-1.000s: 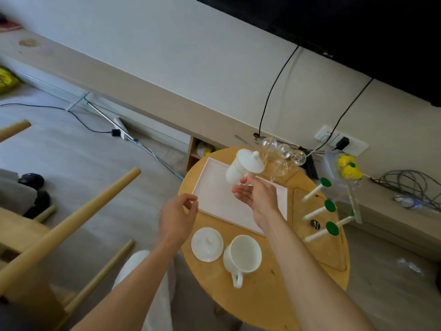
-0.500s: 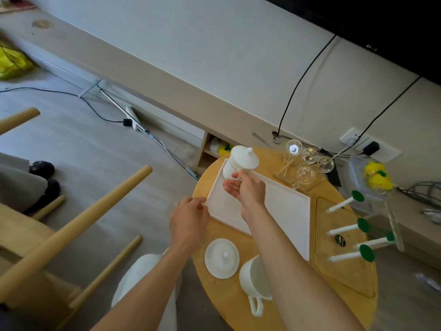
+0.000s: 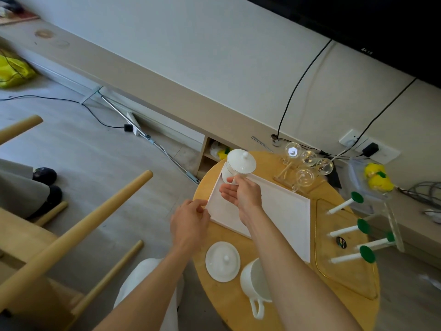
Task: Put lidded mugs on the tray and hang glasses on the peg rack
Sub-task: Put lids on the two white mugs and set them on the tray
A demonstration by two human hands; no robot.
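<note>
A white lidded mug [image 3: 239,165] stands at the far left corner of the white tray [image 3: 284,211] on the round wooden table [image 3: 298,304]. My right hand [image 3: 242,194] is at its handle, fingers partly spread; the grip is hard to make out. My left hand [image 3: 189,224] pinches the tray's near left corner. Closer to me a loose white lid [image 3: 222,261] lies beside an open white mug [image 3: 255,284]. Several clear glasses [image 3: 307,167] hang on a wooden rack at the table's far side. A peg rack [image 3: 358,231] with green-tipped white pegs stands at the right.
A clear gold-rimmed tray [image 3: 343,280] lies under the green-tipped pegs. Upturned wooden chair legs [image 3: 71,235] stick out on the left. Cables, a wall socket [image 3: 368,149] and a low shelf run behind the table. My white-trousered knee [image 3: 148,283] is below the table edge.
My right hand carried the lidded mug left and down to the tray's far left corner. My left hand moved forward onto the tray's near corner. The view shifted left.
</note>
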